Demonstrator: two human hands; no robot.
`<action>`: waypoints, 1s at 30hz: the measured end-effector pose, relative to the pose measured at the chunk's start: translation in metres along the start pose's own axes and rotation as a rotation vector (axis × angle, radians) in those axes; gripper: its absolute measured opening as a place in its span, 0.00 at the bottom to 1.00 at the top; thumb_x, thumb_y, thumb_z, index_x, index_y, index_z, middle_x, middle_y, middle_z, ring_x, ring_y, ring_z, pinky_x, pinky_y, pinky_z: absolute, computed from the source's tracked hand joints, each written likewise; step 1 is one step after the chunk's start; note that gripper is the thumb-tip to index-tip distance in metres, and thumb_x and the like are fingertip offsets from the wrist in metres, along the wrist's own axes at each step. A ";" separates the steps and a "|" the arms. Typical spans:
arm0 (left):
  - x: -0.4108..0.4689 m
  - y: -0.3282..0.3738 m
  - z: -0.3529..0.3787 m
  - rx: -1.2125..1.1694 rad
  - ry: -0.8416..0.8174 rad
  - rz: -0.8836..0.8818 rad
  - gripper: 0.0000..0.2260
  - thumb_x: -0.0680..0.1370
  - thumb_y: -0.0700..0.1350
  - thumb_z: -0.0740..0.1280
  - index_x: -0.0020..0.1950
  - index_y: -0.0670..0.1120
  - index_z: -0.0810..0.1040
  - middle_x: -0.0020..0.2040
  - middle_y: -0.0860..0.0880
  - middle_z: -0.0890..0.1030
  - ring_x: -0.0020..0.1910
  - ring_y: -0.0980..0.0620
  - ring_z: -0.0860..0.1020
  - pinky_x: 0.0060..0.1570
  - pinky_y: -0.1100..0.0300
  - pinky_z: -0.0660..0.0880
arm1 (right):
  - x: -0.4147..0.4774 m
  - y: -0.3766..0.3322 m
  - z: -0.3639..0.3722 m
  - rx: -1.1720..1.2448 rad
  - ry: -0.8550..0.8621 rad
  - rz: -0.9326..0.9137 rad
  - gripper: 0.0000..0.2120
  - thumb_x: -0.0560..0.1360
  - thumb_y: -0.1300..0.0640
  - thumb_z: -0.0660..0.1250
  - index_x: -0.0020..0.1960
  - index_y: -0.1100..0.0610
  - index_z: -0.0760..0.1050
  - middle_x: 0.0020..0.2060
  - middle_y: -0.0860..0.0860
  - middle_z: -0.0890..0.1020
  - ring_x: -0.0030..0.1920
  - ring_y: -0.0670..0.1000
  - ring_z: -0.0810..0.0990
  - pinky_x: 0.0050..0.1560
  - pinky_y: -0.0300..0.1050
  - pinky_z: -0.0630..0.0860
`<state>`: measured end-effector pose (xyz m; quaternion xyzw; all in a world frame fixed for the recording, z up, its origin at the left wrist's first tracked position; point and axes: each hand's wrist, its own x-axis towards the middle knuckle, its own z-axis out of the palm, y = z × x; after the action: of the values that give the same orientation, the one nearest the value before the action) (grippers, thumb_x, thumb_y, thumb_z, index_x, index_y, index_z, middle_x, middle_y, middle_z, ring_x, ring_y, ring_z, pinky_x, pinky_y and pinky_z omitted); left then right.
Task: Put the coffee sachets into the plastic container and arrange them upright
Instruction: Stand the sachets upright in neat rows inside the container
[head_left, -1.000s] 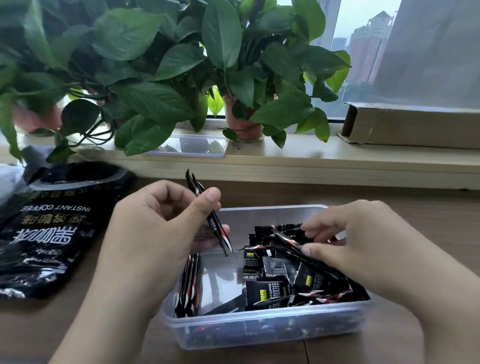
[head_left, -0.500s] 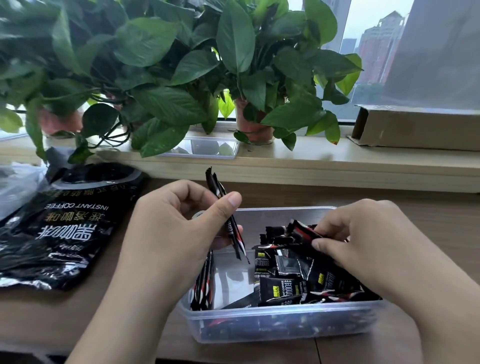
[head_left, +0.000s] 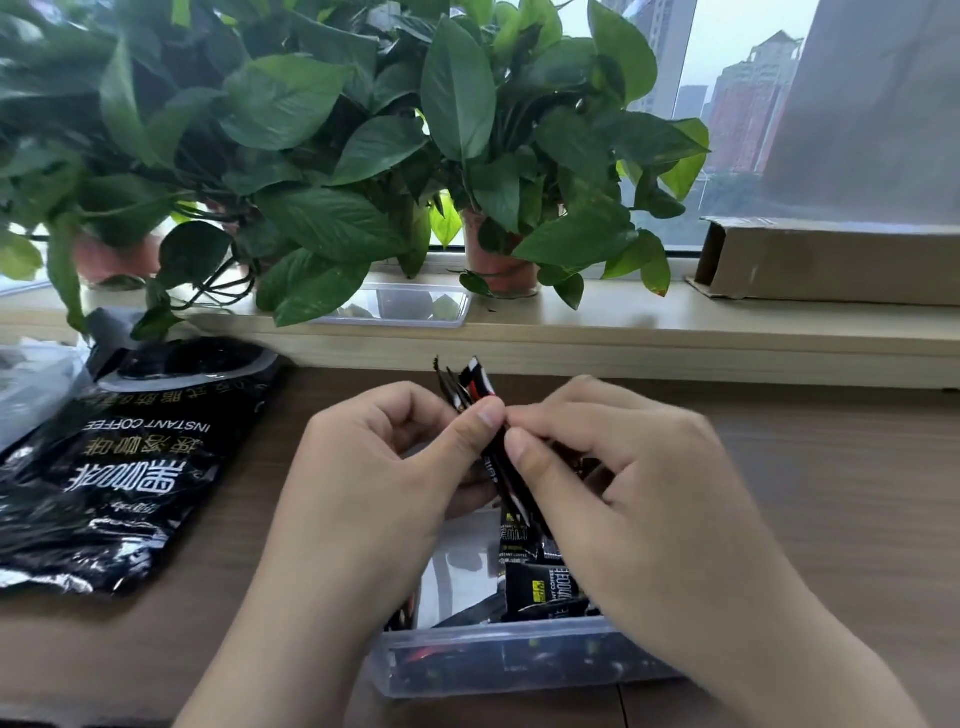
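While left hand (head_left: 384, 467) grips sachets (head_left: 470, 387), right hand (head_left: 634, 483) pinches them.

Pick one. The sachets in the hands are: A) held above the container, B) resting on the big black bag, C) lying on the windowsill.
A: the left hand and right hand pinch the sachets over the container.

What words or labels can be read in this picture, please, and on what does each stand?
"INSTANT COFFEE": black bag, upside down to the camera.
"速溶咖啡", "黑咖啡": same bag, also upside down.
"COFFEE", "黑咖啡": sachet in the plastic container.
Gold line near the bag's top and the remaining small print: too blurred to read.
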<state>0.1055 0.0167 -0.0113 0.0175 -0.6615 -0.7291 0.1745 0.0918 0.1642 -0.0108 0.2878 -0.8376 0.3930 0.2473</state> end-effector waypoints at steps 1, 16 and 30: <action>0.000 0.000 -0.002 -0.006 0.006 -0.005 0.13 0.63 0.49 0.75 0.32 0.40 0.79 0.28 0.45 0.82 0.28 0.53 0.81 0.30 0.61 0.80 | 0.000 -0.001 -0.002 0.026 -0.086 -0.004 0.09 0.77 0.51 0.68 0.54 0.48 0.84 0.41 0.42 0.80 0.40 0.44 0.79 0.39 0.30 0.71; 0.001 0.005 -0.016 -0.109 -0.019 -0.063 0.11 0.63 0.44 0.75 0.32 0.39 0.78 0.39 0.37 0.86 0.32 0.46 0.85 0.29 0.63 0.79 | 0.000 0.010 -0.012 0.179 -0.262 -0.054 0.20 0.64 0.54 0.82 0.55 0.51 0.86 0.46 0.41 0.83 0.46 0.47 0.83 0.41 0.36 0.81; 0.010 -0.008 -0.032 0.093 0.084 0.064 0.11 0.57 0.50 0.79 0.29 0.46 0.81 0.32 0.41 0.85 0.40 0.37 0.87 0.45 0.46 0.83 | 0.006 0.042 -0.046 -0.342 -0.107 0.228 0.04 0.70 0.56 0.75 0.43 0.48 0.85 0.34 0.36 0.80 0.41 0.32 0.78 0.42 0.21 0.68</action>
<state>0.1018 -0.0161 -0.0213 0.0348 -0.6870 -0.6904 0.2241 0.0680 0.2213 -0.0022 0.1655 -0.9310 0.2550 0.2018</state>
